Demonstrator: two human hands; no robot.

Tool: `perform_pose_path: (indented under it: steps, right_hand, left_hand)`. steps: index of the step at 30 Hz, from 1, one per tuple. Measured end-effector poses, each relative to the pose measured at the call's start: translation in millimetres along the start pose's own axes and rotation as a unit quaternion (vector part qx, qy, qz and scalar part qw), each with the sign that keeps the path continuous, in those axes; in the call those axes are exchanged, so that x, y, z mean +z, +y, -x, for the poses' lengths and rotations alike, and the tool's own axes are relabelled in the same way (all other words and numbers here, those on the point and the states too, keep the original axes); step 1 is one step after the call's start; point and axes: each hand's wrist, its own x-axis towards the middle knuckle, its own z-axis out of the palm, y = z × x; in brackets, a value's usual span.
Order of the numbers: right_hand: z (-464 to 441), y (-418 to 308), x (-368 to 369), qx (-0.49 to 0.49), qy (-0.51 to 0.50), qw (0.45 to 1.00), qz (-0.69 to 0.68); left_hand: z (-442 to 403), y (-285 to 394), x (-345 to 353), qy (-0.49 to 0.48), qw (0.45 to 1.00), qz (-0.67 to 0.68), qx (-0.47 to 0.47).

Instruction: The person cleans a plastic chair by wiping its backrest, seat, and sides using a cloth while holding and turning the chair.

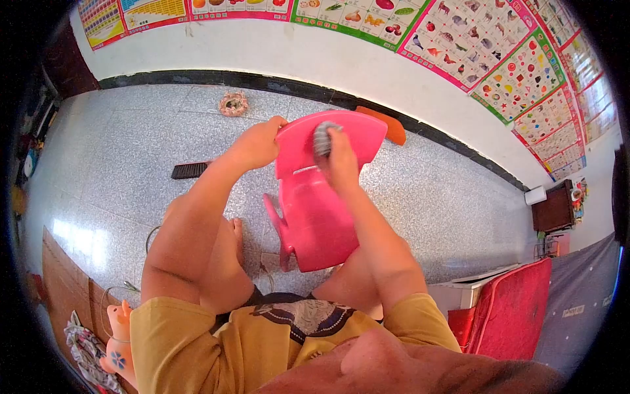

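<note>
A pink plastic child's chair (321, 217) stands between the person's legs, its backrest facing up toward me. My left hand (259, 141) is closed on the top left edge of the backrest. On the upper part of the backrest, my right hand (341, 161) presses a grey striped rag (322, 139), bunched up and blurred by motion. Its fingers wrap round the rag, and the hand hides part of the chair's surface.
A black-bristled brush (189, 171) and a small pinkish woven basket (233, 104) lie on the speckled floor. Behind the chair is an orange object (382, 125) against the wall. An orange toy animal (119, 338) stands at lower left, a red padded item (512, 308) at lower right.
</note>
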Motion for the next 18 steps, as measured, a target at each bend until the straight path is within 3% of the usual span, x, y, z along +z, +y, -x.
perform_pose_path:
  steps: [3,6,11,14,18]
  right_hand:
    - [1,-39,2,0.003,-0.133,0.991,-0.011]
    - [2,-47,4,-0.064,-0.185,0.98,-0.039]
    - [-14,-31,-17,0.027,-0.15,0.988,0.04]
    - [-18,5,-34,0.053,-0.058,0.993,0.092]
    - [-27,35,-73,0.169,-0.016,0.973,0.157]
  left_hand:
    - [-2,-3,2,0.004,1.0,-0.001,0.003]
    - [-1,-1,3,0.005,1.0,-0.004,-0.001]
    - [0,-3,5,-0.003,1.0,-0.007,-0.002]
    - [3,5,2,-0.021,0.999,-0.012,-0.026]
    - [2,0,4,-0.026,0.999,-0.025,-0.018]
